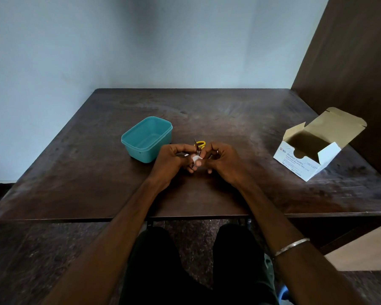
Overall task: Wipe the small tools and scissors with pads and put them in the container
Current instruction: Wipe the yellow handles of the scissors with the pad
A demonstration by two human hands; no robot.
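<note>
My left hand (172,160) and my right hand (223,160) meet above the middle of the table. Between them stands a thin small metal tool (198,151), roughly upright. A white pad (195,159) is folded around the tool's lower part and lies against my left fingertips. My right thumb and fingers pinch the tool from the right side. Just behind my hands, the yellow-handled scissors (201,143) lie on the table, partly hidden by my fingers. A teal plastic container (131,137) stands open to the left of my left hand, and nothing shows inside it.
An open white box of alcohol swabs (299,164) sits at the right side of the dark wooden table (97,183), its flap raised. A wall runs behind the table and a brown panel along its right. My knees are below the near edge.
</note>
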